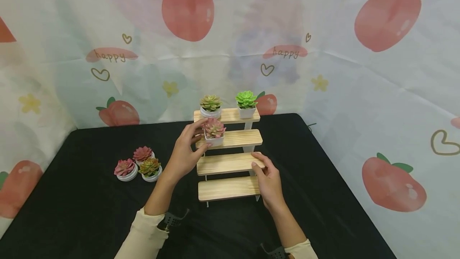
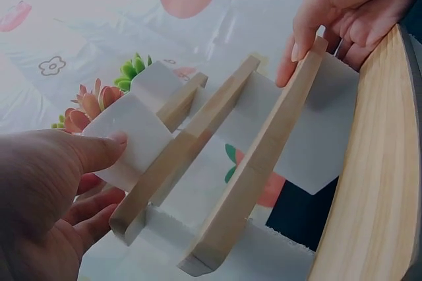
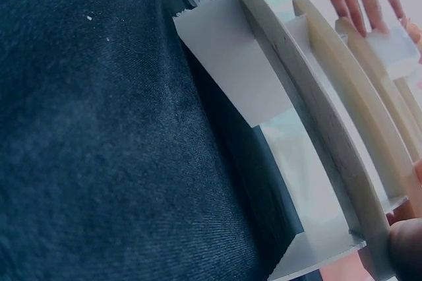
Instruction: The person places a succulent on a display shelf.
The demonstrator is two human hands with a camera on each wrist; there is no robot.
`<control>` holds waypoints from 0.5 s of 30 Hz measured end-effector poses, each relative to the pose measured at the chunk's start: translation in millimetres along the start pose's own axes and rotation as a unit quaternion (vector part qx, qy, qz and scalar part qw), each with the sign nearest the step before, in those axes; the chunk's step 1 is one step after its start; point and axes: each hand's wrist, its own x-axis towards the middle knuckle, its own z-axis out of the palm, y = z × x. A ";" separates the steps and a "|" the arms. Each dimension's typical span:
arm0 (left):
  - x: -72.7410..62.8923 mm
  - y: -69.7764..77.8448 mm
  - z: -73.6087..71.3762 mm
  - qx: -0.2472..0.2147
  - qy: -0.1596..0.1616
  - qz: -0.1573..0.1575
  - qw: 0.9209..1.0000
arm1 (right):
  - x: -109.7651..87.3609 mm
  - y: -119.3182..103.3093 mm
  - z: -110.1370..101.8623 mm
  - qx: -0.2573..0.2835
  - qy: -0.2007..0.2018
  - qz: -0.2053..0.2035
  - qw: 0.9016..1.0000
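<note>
Pink succulent (image 1: 214,129) between thumb and fingers at a wooden stand (image 1: 228,189)

Nearest are two cream sleeves (image 1: 141,233) with black wrist straps (image 1: 173,220), both forearms reaching forward over the black-covered desk (image 1: 86,215). The right forearm angles inward to the stand; its right hand (image 1: 269,181) grips the right end of the second shelf from the bottom, thumb and fingers on opposite sides of the board. Off to the left, three potted succulents (image 1: 149,168) cluster on the desk. Farther in, the left hand (image 1: 184,152) comes from the left, thumb and fingers spread around the white square pot and clamped on it, at the left end of the second shelf from the top. Behind, the top shelf bears an olive-green succulent (image 1: 211,103) and a bright green succulent (image 1: 246,100), before a peach-printed backdrop (image 1: 215,67).
</note>
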 end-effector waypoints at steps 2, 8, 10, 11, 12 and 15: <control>-0.9 0.9 -1.1 0.004 0.001 -0.002 1.000 | 0.7 -0.1 0.8 0.001 -0.001 0.000 1.000; -5.7 -0.4 -4.9 0.011 0.011 -0.005 1.000 | 0.7 0.4 1.4 0.003 -0.002 -0.001 1.000; -7.4 -1.6 -6.6 0.015 0.013 -0.009 1.000 | 0.4 1.0 1.0 0.004 -0.004 0.000 1.000; -8.1 -2.1 -7.5 0.015 0.012 -0.012 1.000 | 0.3 1.5 0.8 0.004 -0.005 0.001 1.000; -8.8 -2.9 -8.4 0.016 0.012 -0.013 1.000 | 0.3 1.9 0.6 0.004 -0.005 0.001 1.000; -11.2 -4.6 -11.9 0.020 0.015 -0.014 1.000 | 0.9 2.6 0.5 0.003 -0.005 0.001 1.000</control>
